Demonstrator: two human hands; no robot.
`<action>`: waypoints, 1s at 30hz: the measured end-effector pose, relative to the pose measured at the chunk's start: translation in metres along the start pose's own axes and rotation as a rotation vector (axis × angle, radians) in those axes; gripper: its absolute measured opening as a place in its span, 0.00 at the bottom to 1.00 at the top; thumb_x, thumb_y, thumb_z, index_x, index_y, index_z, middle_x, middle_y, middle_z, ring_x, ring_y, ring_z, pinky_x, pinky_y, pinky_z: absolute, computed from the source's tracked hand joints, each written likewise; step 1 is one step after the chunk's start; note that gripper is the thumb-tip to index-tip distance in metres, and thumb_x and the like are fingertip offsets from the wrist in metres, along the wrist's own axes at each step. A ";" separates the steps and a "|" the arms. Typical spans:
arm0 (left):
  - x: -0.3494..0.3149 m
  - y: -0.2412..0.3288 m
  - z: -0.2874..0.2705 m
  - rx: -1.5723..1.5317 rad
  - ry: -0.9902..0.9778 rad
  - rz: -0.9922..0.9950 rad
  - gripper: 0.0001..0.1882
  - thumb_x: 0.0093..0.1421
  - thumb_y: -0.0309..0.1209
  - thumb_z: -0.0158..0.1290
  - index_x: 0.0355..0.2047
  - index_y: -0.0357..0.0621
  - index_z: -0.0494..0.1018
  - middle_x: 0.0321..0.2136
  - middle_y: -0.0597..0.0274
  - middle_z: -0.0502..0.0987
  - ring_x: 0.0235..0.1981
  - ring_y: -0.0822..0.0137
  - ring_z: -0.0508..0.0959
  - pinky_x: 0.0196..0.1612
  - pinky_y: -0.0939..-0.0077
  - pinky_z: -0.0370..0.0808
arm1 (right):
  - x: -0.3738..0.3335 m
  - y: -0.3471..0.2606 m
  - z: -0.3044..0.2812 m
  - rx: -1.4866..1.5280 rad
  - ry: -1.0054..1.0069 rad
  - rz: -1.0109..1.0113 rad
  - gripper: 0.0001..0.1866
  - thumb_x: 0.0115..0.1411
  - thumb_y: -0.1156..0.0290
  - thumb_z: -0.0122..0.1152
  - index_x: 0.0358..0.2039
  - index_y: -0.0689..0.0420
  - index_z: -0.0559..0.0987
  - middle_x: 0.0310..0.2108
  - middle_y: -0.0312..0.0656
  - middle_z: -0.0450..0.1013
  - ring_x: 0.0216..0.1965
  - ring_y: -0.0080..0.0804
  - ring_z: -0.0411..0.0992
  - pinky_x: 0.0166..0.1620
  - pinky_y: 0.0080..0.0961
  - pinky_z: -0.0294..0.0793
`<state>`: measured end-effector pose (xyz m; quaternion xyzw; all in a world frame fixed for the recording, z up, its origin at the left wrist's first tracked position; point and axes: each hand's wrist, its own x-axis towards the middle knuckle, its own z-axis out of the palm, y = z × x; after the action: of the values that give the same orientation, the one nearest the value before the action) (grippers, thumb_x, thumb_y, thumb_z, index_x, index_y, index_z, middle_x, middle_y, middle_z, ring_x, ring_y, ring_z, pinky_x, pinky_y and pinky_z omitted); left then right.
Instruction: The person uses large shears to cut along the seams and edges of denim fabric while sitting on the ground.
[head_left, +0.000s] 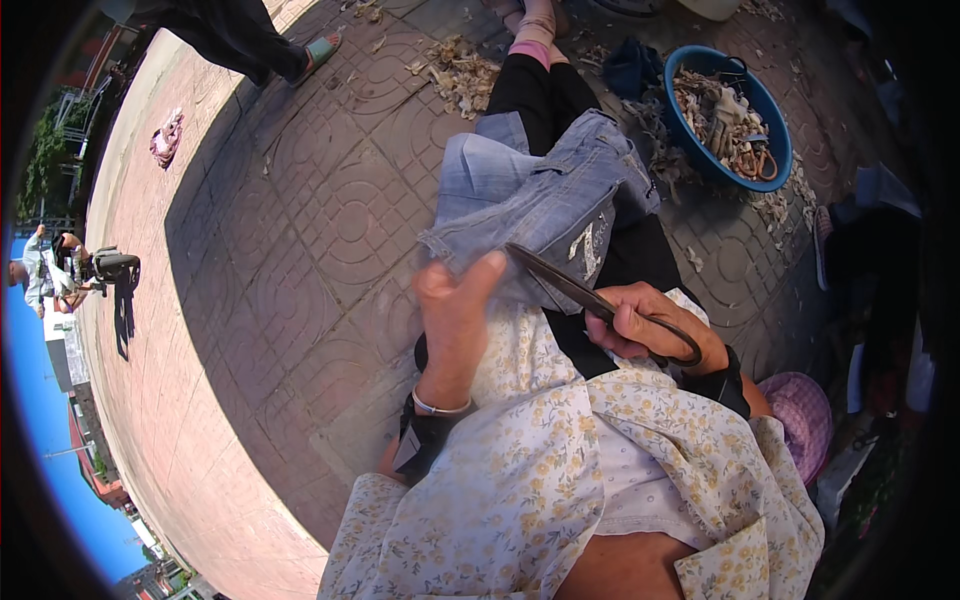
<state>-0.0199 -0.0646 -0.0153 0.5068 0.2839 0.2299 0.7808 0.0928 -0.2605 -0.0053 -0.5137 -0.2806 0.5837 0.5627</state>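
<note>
A pair of worn light-blue denim jeans lies bunched across my lap and outstretched legs. At its near left edge my left hand is closed on the denim with the thumb uppermost; the fingers are slightly blurred. My right hand grips dark metal scissors by their looped handles. Their blades lie almost together and slant up to the left, tips close to my left thumb and over the denim. Pale, frayed patches show on the jeans beside the blades. Whether the blades touch the cloth I cannot tell.
A blue basin at the far right contains pale scraps and a brown looped handle. More scraps litter the patterned paving. A pink checked hat is by my right side. Another person's sandalled foot stands far left, beyond a pink cloth.
</note>
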 end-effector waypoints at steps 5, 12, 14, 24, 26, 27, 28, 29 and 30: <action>-0.003 0.007 0.006 -0.071 -0.021 -0.050 0.05 0.55 0.22 0.54 0.31 0.46 0.74 0.26 0.74 0.76 0.21 0.85 0.67 0.22 0.89 0.58 | 0.004 0.012 0.001 -0.121 0.040 -0.120 0.28 0.63 0.41 0.45 0.24 0.56 0.69 0.15 0.28 0.59 0.18 0.14 0.58 0.20 0.17 0.54; -0.003 -0.001 0.003 -0.103 -0.041 -0.056 0.06 0.54 0.20 0.54 0.30 0.46 0.74 0.26 0.74 0.76 0.22 0.85 0.69 0.23 0.88 0.62 | 0.003 0.015 -0.002 -0.231 0.084 -0.148 0.28 0.64 0.44 0.45 0.22 0.57 0.67 0.14 0.29 0.58 0.17 0.16 0.57 0.20 0.19 0.55; 0.000 0.000 -0.004 -0.140 -0.030 -0.046 0.06 0.54 0.20 0.54 0.32 0.44 0.75 0.28 0.72 0.77 0.26 0.83 0.73 0.28 0.86 0.67 | 0.012 0.011 0.001 -0.242 0.091 -0.134 0.28 0.64 0.44 0.46 0.21 0.57 0.67 0.14 0.30 0.58 0.17 0.16 0.56 0.20 0.19 0.54; -0.004 0.000 -0.008 -0.115 -0.096 -0.009 0.05 0.57 0.29 0.55 0.32 0.40 0.75 0.26 0.77 0.72 0.25 0.85 0.66 0.25 0.87 0.62 | 0.009 -0.006 0.018 -0.224 0.103 -0.085 0.31 0.61 0.40 0.47 0.19 0.59 0.69 0.11 0.30 0.59 0.13 0.15 0.56 0.17 0.18 0.49; 0.001 -0.008 0.000 -0.133 -0.079 0.052 0.06 0.57 0.30 0.55 0.32 0.41 0.74 0.25 0.77 0.70 0.24 0.86 0.64 0.24 0.87 0.59 | 0.008 -0.020 0.026 -0.249 0.128 -0.143 0.32 0.60 0.39 0.46 0.17 0.57 0.68 0.09 0.28 0.58 0.12 0.15 0.54 0.16 0.19 0.46; 0.001 -0.011 -0.002 -0.081 -0.083 0.017 0.07 0.57 0.31 0.55 0.32 0.41 0.74 0.25 0.78 0.71 0.24 0.86 0.64 0.24 0.87 0.59 | 0.009 -0.020 0.026 -0.271 0.124 -0.174 0.32 0.61 0.39 0.46 0.17 0.57 0.67 0.09 0.28 0.58 0.12 0.15 0.53 0.16 0.20 0.45; 0.003 -0.014 -0.007 -0.053 -0.099 -0.020 0.07 0.57 0.32 0.55 0.32 0.41 0.75 0.25 0.78 0.71 0.24 0.86 0.63 0.24 0.88 0.59 | 0.011 -0.016 0.025 -0.314 0.157 -0.196 0.31 0.61 0.40 0.45 0.16 0.57 0.67 0.09 0.29 0.58 0.12 0.15 0.53 0.17 0.21 0.44; 0.002 -0.014 -0.010 -0.015 -0.104 -0.051 0.08 0.57 0.32 0.55 0.33 0.41 0.75 0.25 0.78 0.71 0.24 0.87 0.63 0.24 0.88 0.59 | 0.008 -0.012 0.023 -0.305 0.132 -0.179 0.31 0.62 0.41 0.43 0.16 0.57 0.67 0.09 0.29 0.58 0.12 0.16 0.53 0.17 0.22 0.45; 0.001 -0.011 -0.004 -0.036 -0.094 0.039 0.09 0.56 0.34 0.56 0.32 0.43 0.75 0.24 0.79 0.70 0.23 0.87 0.62 0.23 0.88 0.58 | 0.008 -0.009 0.019 -0.313 0.133 -0.173 0.31 0.62 0.42 0.43 0.16 0.57 0.67 0.09 0.29 0.58 0.12 0.16 0.53 0.17 0.22 0.45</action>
<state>-0.0207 -0.0655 -0.0270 0.5086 0.2326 0.2261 0.7976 0.0797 -0.2461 0.0062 -0.6063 -0.3736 0.4471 0.5413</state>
